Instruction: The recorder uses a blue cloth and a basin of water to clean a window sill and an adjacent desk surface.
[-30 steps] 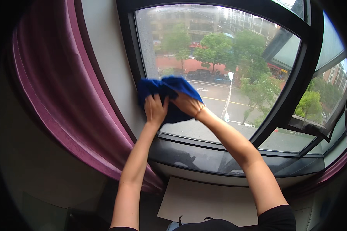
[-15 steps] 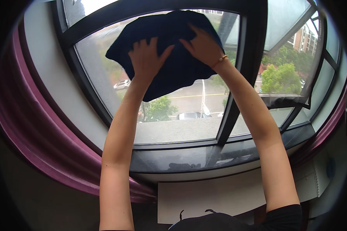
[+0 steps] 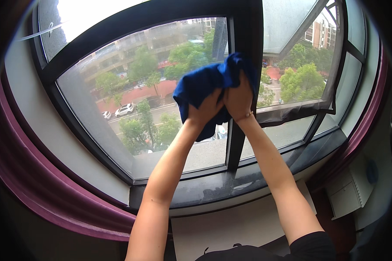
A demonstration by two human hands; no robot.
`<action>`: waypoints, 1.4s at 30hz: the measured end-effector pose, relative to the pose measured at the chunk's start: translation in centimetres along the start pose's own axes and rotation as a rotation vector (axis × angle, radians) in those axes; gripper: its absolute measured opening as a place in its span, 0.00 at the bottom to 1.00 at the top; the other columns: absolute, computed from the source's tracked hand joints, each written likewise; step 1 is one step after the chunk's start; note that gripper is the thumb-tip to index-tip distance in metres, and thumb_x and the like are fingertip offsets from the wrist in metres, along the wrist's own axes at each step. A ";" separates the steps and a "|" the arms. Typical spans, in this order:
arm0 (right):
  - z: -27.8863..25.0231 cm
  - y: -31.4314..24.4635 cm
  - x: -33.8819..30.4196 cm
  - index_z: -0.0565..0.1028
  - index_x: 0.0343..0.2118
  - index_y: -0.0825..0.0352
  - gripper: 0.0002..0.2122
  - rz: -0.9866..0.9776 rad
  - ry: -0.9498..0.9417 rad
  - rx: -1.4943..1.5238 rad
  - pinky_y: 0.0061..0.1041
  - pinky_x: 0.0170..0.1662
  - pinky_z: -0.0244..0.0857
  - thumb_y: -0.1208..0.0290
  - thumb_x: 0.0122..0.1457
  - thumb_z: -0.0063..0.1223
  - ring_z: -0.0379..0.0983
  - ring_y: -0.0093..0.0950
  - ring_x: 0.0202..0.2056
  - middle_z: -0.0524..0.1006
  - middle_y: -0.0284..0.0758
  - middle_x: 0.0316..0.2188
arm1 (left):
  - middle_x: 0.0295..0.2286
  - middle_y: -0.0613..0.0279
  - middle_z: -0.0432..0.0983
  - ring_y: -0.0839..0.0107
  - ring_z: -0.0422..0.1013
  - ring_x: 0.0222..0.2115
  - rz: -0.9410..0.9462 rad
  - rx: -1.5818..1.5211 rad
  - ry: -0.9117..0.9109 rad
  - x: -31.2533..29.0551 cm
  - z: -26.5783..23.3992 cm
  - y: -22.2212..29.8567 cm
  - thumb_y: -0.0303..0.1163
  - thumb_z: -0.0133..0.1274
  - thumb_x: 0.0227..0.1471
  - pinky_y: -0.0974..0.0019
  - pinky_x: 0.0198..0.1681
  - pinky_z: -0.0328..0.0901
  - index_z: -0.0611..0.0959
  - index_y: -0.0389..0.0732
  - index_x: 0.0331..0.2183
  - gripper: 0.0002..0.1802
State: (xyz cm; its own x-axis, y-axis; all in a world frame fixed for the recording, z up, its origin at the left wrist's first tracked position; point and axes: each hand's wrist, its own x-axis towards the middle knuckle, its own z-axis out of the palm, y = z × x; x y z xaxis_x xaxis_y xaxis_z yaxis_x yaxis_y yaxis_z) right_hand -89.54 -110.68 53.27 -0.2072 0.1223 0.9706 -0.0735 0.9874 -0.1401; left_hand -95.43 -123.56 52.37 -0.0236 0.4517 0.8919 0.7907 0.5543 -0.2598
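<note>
A dark blue cloth hangs bunched in front of the window pane, near its right side and the thick black window post. My left hand grips the cloth's lower middle, its fingertips partly lost in the folds. Close beside it, my right hand is closed on the right part of the cloth, with a thin bracelet at the wrist. Both arms reach up and forward. Whether the cloth touches the glass I cannot tell.
A black sill runs below the window. On the right, an open window sash has dark material hanging along its bottom edge. A purple curtain hangs at the left. A white tabletop lies below the sill.
The cloth was spread wide under both flattened hands; now it is gathered into a smaller bundle. Both hands have come closer together and lower, and the view has shifted to the right.
</note>
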 end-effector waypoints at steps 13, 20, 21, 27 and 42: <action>-4.4 1.0 -27.1 0.61 0.64 0.71 0.35 0.035 -0.436 0.134 0.41 0.47 0.73 0.69 0.53 0.62 0.76 0.52 0.42 0.73 0.55 0.50 | 0.44 0.49 0.78 0.50 0.73 0.46 -0.113 -0.208 -0.379 -26.5 2.6 3.7 0.49 0.60 0.53 0.51 0.52 0.66 0.83 0.46 0.46 0.23; -2.7 -5.2 4.9 0.79 0.47 0.72 0.22 -0.365 -0.014 0.116 0.38 0.57 0.65 0.55 0.62 0.55 0.71 0.51 0.53 0.71 0.55 0.55 | 0.46 0.31 0.74 0.31 0.71 0.46 -0.406 -0.132 0.015 -0.1 -7.0 -7.2 0.51 0.58 0.57 0.45 0.53 0.66 0.74 0.36 0.55 0.34; -1.5 -5.5 7.3 0.81 0.44 0.72 0.23 -0.433 0.038 0.048 0.36 0.56 0.66 0.52 0.63 0.54 0.72 0.50 0.52 0.71 0.53 0.56 | 0.49 0.35 0.71 0.29 0.67 0.50 -0.474 -0.086 0.036 1.9 -8.4 -8.4 0.52 0.58 0.56 0.43 0.56 0.63 0.75 0.43 0.56 0.33; 4.8 -8.9 3.2 0.81 0.44 0.67 0.21 -0.335 -0.230 0.243 0.38 0.58 0.64 0.51 0.62 0.54 0.72 0.46 0.52 0.73 0.43 0.56 | 0.44 0.44 0.73 0.39 0.65 0.50 -0.173 0.502 0.098 -4.3 -10.0 -14.1 0.60 0.57 0.51 0.25 0.52 0.57 0.79 0.55 0.54 0.32; 7.7 -6.9 -21.2 0.77 0.53 0.58 0.18 -0.528 -0.812 0.601 0.38 0.55 0.67 0.71 0.58 0.55 0.71 0.41 0.52 0.77 0.39 0.50 | 0.37 0.35 0.75 0.39 0.75 0.36 -0.707 -0.202 -0.641 -35.8 -6.8 -8.8 0.55 0.55 0.57 0.45 0.39 0.71 0.81 0.39 0.38 0.26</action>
State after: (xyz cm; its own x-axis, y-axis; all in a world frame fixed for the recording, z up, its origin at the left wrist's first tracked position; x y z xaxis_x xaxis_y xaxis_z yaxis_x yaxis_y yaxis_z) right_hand -92.14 -120.88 32.16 -0.5658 -0.6116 0.5530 -0.7493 0.6613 -0.0353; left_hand -97.41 -149.37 25.25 -0.8139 0.3889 0.4316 0.5550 0.7402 0.3795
